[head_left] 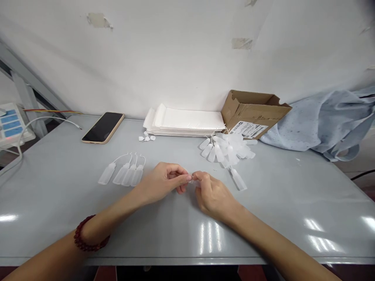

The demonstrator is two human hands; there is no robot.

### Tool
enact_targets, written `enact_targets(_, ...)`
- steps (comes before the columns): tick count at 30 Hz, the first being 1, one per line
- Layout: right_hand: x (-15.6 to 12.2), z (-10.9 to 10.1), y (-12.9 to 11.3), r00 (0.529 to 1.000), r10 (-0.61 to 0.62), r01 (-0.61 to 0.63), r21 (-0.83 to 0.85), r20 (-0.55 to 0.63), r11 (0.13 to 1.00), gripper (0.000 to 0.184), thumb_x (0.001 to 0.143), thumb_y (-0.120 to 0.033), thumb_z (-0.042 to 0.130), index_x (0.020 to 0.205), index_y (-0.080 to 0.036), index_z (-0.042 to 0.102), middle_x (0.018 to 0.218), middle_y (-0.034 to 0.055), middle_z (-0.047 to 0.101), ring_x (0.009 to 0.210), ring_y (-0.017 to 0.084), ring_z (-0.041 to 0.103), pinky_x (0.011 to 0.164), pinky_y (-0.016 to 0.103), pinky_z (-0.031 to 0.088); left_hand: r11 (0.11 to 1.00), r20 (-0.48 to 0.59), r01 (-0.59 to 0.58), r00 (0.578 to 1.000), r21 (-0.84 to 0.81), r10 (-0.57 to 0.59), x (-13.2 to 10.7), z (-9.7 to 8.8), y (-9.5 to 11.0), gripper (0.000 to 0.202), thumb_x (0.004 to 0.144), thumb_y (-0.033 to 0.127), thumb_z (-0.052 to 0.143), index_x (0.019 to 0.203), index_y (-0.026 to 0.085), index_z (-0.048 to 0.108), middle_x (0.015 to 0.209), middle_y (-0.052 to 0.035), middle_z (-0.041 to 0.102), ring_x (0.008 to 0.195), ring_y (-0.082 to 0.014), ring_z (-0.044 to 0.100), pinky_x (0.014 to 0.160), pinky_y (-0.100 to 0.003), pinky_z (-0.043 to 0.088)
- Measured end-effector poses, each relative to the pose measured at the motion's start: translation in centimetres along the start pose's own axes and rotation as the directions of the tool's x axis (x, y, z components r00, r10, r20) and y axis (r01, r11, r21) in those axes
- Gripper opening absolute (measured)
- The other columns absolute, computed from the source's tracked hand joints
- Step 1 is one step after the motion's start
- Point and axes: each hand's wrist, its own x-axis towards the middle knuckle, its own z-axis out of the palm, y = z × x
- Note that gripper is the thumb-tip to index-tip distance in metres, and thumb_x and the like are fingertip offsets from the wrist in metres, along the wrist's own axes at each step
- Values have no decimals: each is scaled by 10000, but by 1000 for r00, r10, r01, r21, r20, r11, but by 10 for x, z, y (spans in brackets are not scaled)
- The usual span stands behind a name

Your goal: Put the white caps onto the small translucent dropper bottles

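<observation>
My left hand (172, 179) and my right hand (212, 193) meet low over the middle of the table. Between their pinched fingers is a small translucent plastic bottle (193, 182), mostly hidden. The left thumb and forefinger close at its tip end; the right fingers wrap around its body. To the left, several translucent squeeze bottles (127, 175) with thin curved tubes lie in a row. Right of my hands is a heap of similar bottles (230, 150), and one single bottle (238, 179) lies nearer me. Small white caps (147, 137) sit beyond my left hand.
A stack of white sheets or sleeves (187, 119) rests by the wall, beside an open cardboard box (254, 113). Pale blue cloth (316, 121) lies at the right. A phone (103, 127) and a white cable (58, 119) are on the left of the grey table (164, 230).
</observation>
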Motion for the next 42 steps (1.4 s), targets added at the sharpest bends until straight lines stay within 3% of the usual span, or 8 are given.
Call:
enact_targets(4, -1, 1, -1, 998, 41, -45, 79, 55, 996, 317, 745, -9, 299, 1007, -185, 283, 733, 56, 588, 490, 152, 489, 405, 224, 269, 999, 13, -23, 1000, 42, 23, -2, 1, -2, 216, 819, 373, 591, 807, 167, 652, 625, 15, 628, 628, -139, 612, 628, -250, 485)
enact_targets(7, 0, -3, -2, 948, 200, -271, 298, 249, 915, 290, 741, -38, 328, 960, -211, 251, 651, -24, 511, 445, 122, 421, 427, 216, 289, 982, -26, -140, 989, 128, 145, -1, 3, -5, 171, 805, 316, 605, 860, 169, 673, 756, -11, 674, 725, -153, 626, 681, -252, 500)
enact_targets(17, 14, -22, 0, 761, 285, -648, 707, 583, 284, 359, 676, -19, 423, 894, -244, 249, 682, -56, 576, 574, 106, 444, 540, 215, 329, 934, -26, -296, 951, 198, 307, -3, 2, -3, 119, 807, 244, 616, 848, 173, 702, 822, -12, 687, 710, -126, 623, 682, -228, 507)
enact_targets(19, 13, -21, 1, 783, 283, -622, 707, 554, 336, 344, 687, -28, 418, 896, -244, 252, 697, -49, 576, 577, 108, 453, 546, 220, 338, 943, -24, -281, 957, 179, 290, -4, 2, -1, 136, 817, 258, 605, 871, 172, 696, 853, -17, 689, 740, -133, 627, 694, -231, 508)
enact_targets(24, 4, -11, 1, 902, 255, -394, 423, 348, 816, 277, 730, -56, 358, 931, -221, 262, 659, -30, 526, 496, 126, 441, 474, 222, 288, 965, 24, -181, 984, 188, 179, -3, 3, -1, 217, 856, 361, 552, 852, 169, 651, 728, -1, 653, 671, -132, 597, 624, -228, 474)
enact_targets(27, 0, -6, 1, 973, 133, -180, 259, 189, 949, 276, 726, -41, 322, 948, -201, 285, 675, 3, 547, 475, 135, 449, 431, 221, 252, 962, 83, -146, 988, 231, 130, -3, 1, -3, 284, 878, 426, 503, 814, 172, 613, 655, 13, 610, 618, -129, 568, 569, -223, 429)
enact_targets(32, 2, -5, 2, 997, 43, -48, 64, 65, 997, 145, 838, -98, 346, 954, -171, 391, 738, 59, 605, 568, 159, 540, 440, 237, 286, 954, 186, -156, 976, 254, 110, -3, 0, -3, 390, 916, 437, 417, 663, 162, 528, 609, 14, 561, 571, -113, 515, 544, -216, 385)
enact_targets(42, 6, -12, 4, 901, 197, -187, -64, 386, 980, 76, 803, -149, 453, 749, -177, 498, 517, 2, 534, 418, 138, 426, 440, 261, 152, 803, 198, -419, 908, 425, 369, -5, 10, -6, 360, 923, 301, 435, 612, 161, 551, 573, 10, 503, 577, -120, 465, 545, -237, 344)
